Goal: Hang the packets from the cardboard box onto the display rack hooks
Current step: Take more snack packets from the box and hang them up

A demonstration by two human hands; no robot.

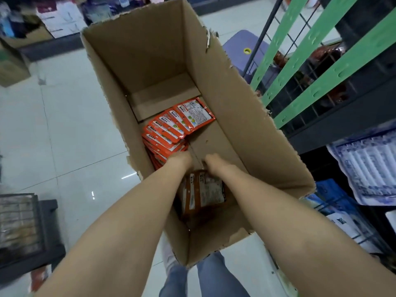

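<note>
I see a glossy pale tiled floor (64, 125); purple plastic stool (242, 46); dark wire crate (19, 224); stacked boxes (62, 18) along far shelving.

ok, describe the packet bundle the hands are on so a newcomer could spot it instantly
Start at the tall open cardboard box on the floor. At its bottom, near end, both hands, left hand and right hand, meet over a shadowed bundle of packets. Unlike the bright orange fanned row of packets along the left wall, it lies apart and dark.

Brown cardboard box (225, 99), orange-red packets (171, 129) with white labels, green rack strips (334, 69), pale glossy floor tiles (60, 129), blue jeans (216, 277)
</note>
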